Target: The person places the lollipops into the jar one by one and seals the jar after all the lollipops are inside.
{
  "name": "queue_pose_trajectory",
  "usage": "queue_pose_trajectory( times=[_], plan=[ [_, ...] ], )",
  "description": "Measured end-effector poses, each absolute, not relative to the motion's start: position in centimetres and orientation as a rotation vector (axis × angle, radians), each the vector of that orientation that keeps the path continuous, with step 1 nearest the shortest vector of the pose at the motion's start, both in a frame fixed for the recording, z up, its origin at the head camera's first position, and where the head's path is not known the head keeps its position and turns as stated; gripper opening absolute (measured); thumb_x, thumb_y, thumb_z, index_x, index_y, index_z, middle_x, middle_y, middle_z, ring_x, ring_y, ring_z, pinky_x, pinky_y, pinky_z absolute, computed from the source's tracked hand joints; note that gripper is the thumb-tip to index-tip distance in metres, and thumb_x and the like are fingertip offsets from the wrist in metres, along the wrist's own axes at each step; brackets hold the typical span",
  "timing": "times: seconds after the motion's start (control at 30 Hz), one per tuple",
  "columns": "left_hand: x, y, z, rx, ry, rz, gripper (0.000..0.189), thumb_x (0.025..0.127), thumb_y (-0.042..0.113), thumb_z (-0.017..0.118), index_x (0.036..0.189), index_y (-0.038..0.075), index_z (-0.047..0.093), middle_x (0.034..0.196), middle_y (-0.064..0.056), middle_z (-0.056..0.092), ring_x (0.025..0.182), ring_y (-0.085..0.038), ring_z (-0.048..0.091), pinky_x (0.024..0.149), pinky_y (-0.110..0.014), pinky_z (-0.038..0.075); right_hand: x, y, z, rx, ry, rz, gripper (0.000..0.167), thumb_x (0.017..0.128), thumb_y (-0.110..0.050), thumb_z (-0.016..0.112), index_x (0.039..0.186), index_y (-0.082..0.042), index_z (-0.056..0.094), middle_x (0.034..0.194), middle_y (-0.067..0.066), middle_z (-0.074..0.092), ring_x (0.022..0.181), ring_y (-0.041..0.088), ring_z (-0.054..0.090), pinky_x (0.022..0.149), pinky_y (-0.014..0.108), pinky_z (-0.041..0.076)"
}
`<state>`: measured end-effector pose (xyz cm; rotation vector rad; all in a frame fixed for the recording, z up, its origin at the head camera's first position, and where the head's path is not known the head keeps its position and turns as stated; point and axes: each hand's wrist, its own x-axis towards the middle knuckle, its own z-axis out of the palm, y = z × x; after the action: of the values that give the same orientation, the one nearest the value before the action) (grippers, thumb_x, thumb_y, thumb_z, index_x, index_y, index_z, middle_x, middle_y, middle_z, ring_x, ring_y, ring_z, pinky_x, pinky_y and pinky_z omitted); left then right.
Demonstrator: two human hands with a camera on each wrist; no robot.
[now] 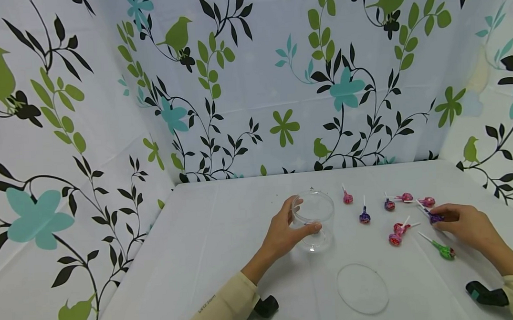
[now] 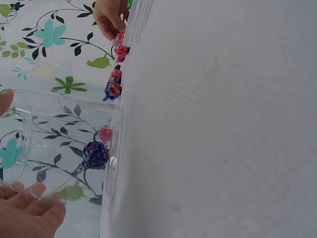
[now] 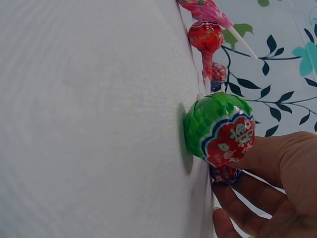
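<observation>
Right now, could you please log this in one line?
left hand: grips jar; right hand: pinches purple lollipop; green lollipop: on table

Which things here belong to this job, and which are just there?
In the job:
clear jar, in left hand
purple lollipop, in right hand
probably the loose lollipops and clear round piece

Just there:
patterned backdrop
white table
black wrist gear

Jar (image 1: 314, 231) was seen as clear, smooth & glossy; glass vs plastic couldn't be told. Green lollipop (image 3: 218, 129) & held purple lollipop (image 1: 435, 217) were wrapped in shiny plastic-type film. Tabletop (image 1: 208, 229) was finished matt, fine-textured. Backdrop (image 1: 253, 83) was printed, fabric-type mat'l, lightly creased. Sleeve (image 1: 224, 304): matt cloth.
</observation>
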<state>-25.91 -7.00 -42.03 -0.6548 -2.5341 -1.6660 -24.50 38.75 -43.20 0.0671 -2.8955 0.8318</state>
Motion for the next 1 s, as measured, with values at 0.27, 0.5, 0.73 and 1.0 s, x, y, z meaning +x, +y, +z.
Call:
queue_pose_trajectory(
  times=[0.27,0.5,0.73,1.0],
  plan=[
    [-25.79,-6.98,-42.04,-0.65,-2.539,-1.668,0.093,0.088,0.051,0.08,0.162,0.02,0.032,0.157,0.002,0.048,0.144,-0.028,0.045,0.112,-0.044,0.041,-24.29,38.56,-43.13,0.056,-2.897,0.842,0.04,0.09,-0.007,0.078,0.123,0.011,0.065,0.117,0.037,0.063,0.105,0.056,0.058,0.083,0.071,0.047],
    [-25.95,-7.03,-42.09,-0.649,-2.536,-1.673,0.094,0.088,0.051,0.08,0.163,0.019,0.032,0.156,0.001,0.048,0.144,-0.028,0.045,0.112,-0.046,0.042,-24.34,38.44,-42.96,0.051,-2.894,0.84,0.04,0.09,-0.008,0.079,0.123,0.01,0.065,0.118,0.037,0.063,0.104,0.054,0.058,0.083,0.07,0.047],
    [-25.98,-6.99,-41.98,-0.636,-2.543,-1.673,0.093,0.088,0.052,0.081,0.162,0.022,0.033,0.156,0.001,0.049,0.144,-0.027,0.046,0.112,-0.046,0.042,-24.36,38.39,-42.73,0.055,-2.902,0.834,0.041,0.091,-0.009,0.079,0.124,0.01,0.065,0.117,0.037,0.063,0.103,0.053,0.059,0.081,0.067,0.049],
    [-25.88,-7.03,-41.93,-0.636,-2.544,-1.662,0.092,0.088,0.051,0.081,0.162,0.023,0.034,0.156,0.001,0.049,0.143,-0.026,0.046,0.113,-0.043,0.041,-24.43,38.15,-42.52,0.073,-2.895,0.858,0.04,0.092,-0.007,0.077,0.126,0.01,0.065,0.122,0.039,0.06,0.108,0.056,0.056,0.085,0.07,0.048]
  ],
)
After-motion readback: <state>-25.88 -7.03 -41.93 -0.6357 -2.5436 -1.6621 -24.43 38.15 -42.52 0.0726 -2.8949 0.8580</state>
